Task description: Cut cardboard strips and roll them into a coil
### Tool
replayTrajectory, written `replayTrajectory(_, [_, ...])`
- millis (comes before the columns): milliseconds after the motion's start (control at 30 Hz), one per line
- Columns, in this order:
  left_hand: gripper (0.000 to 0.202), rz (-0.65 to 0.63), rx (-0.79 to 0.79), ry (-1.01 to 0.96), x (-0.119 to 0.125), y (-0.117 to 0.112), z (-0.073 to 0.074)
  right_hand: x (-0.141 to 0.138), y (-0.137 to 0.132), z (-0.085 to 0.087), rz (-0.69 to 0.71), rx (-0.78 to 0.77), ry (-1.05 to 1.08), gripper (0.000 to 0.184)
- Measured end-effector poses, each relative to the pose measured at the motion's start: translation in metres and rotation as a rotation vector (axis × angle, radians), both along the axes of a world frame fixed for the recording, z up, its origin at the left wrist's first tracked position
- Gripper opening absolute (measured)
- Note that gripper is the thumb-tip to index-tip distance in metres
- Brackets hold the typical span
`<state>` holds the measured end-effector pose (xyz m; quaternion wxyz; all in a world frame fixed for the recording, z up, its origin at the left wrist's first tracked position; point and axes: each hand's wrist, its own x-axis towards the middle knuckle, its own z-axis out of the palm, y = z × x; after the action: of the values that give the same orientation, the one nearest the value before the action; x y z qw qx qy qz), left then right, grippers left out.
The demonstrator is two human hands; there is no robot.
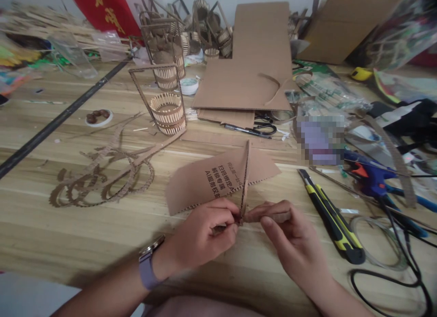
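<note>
A narrow cardboard strip (245,178) stands up from between my hands, its corrugated edge showing. My left hand (211,228), with a watch on the wrist, pinches the strip's lower end. Close against that end is my right hand (290,237), thumb and fingers closed on a brown part of the strip, partly hidden by the fingers. Just beyond them lies a printed cardboard piece (194,182) with a curved side. A small bucket (167,114) of light wooden slats and cardboard bands, with a tall square handle, stands farther left.
Curled cardboard strips (102,171) lie at left. On the right are a yellow-black utility knife (331,217), a blue glue gun (372,176) and cables. Scissors (266,128) sit by a large cardboard sheet (252,53). A black rod (68,112) crosses the left side; more small buckets (164,48) stand behind.
</note>
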<state>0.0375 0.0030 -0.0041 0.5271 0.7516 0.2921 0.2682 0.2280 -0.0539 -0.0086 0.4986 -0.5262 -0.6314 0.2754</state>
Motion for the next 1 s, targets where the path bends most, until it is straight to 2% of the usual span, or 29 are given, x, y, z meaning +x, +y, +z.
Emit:
replayTrajectory(100, [0.013,0.029,-0.026,0.018,0.0001,0.0000,-0.0009,0.0004,-0.0003,-0.0013,0.005,0.079,-0.088,0.009])
replayTrajectory(200, [0.017,0.031,-0.037,0.046,0.0011,-0.0008,-0.0028,-0.0001,-0.0008,-0.0011,0.060,0.170,-0.184,0.015])
replayTrajectory(433, [0.024,0.047,0.050,0.056,0.0025,-0.0032,-0.0036,-0.0014,0.0007,-0.0013,0.041,0.175,-0.321,0.012])
replayTrajectory(633, [0.023,0.035,0.047,0.028,0.0023,-0.0025,-0.0014,-0.0005,-0.0010,-0.0014,-0.028,0.147,-0.239,0.013])
replayTrajectory(800, [0.023,0.003,-0.004,0.021,0.0012,-0.0009,-0.0006,0.0013,0.0000,-0.0007,-0.037,0.066,-0.182,0.017])
replayTrajectory(900, [0.021,0.024,-0.049,0.049,0.0010,0.0003,-0.0022,-0.0005,-0.0018,-0.0043,-0.031,0.107,-0.162,0.015])
replayTrajectory(1000, [0.021,0.054,-0.057,0.073,0.0018,0.0008,-0.0045,-0.0039,-0.0044,-0.0071,-0.009,0.176,-0.209,0.021])
